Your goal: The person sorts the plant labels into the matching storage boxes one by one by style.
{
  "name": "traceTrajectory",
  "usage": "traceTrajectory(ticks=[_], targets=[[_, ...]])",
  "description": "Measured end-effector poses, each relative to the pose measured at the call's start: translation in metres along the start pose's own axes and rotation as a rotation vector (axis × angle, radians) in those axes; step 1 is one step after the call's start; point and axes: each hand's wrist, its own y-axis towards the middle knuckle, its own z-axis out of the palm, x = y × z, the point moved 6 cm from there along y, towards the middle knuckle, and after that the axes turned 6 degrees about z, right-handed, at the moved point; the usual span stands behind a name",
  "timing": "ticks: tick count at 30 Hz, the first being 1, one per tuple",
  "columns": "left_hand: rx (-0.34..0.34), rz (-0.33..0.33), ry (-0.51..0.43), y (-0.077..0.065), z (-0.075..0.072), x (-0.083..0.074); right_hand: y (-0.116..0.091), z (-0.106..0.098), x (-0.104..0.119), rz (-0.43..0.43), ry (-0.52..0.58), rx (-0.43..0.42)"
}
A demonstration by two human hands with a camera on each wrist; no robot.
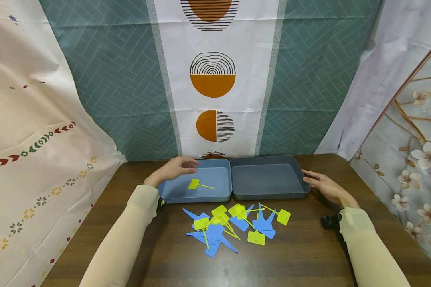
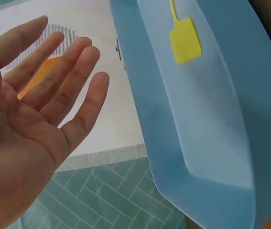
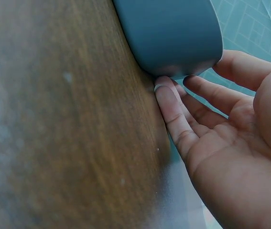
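Note:
Over the left end of the light blue tray [image 1: 201,198], my left hand [image 1: 174,170] hovers with its fingers spread and nothing in it. A yellow plant tag [image 1: 194,184] with a thin stem lies on that tray's floor; the left wrist view shows the same tag [image 2: 186,42] beyond the fingers. My right hand [image 1: 325,186] touches the right end of the dark grey tray [image 1: 267,179]. In the right wrist view its fingertips rest against the outer wall near the tabletop, with the thumb at the tray's rim [image 3: 221,52].
The trays stand side by side at the back of the brown table [image 1: 291,255]. In front of them lies a loose pile of yellow tags [image 1: 256,238] and blue pointed tags [image 1: 215,233], several of each. Behind hangs a patterned cloth [image 1: 122,79].

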Motion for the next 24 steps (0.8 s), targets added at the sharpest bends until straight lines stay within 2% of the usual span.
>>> traceTrajectory(ticks=[4, 10, 24], targets=[[-0.035, 0.007, -0.037, -0.004, 0.002, -0.003, 0.001, -0.001, -0.001, 0.001, 0.011, 0.0], [-0.036, 0.039, -0.084, -0.01, 0.012, -0.006, 0.002, -0.001, -0.003, 0.004, 0.003, 0.004], [-0.011, 0.076, -0.025, -0.017, 0.025, -0.018, 0.001, -0.001, -0.002, -0.003, -0.003, -0.003]])
